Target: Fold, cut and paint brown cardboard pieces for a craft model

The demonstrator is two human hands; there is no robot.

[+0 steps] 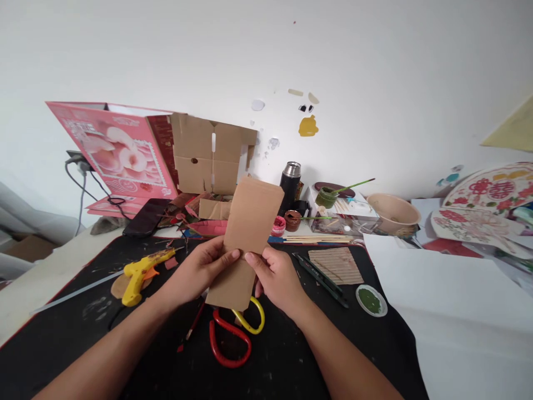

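A long strip of brown cardboard (258, 214) is held up over the mat, tilted, with its top leaning right. My left hand (210, 264) grips its left edge, the thumb flat on the front face. On the opposite edge my right hand (277, 275) pinches it the same way, and the two thumbs almost meet along a crease across the strip. The fingers behind the cardboard are mostly hidden. Below it lie scissors with one red handle loop (230, 340) and one yellow loop (257, 316); their blades are covered by the cardboard.
On the black mat (283, 361) lie a yellow glue gun (139, 275), dark green pens (320, 279), corrugated cardboard (336, 265) and a dish of green paint (371, 300). Behind stand a pink box (125, 155), a black flask (290, 186), paint jars (326, 197) and a bowl (393, 211).
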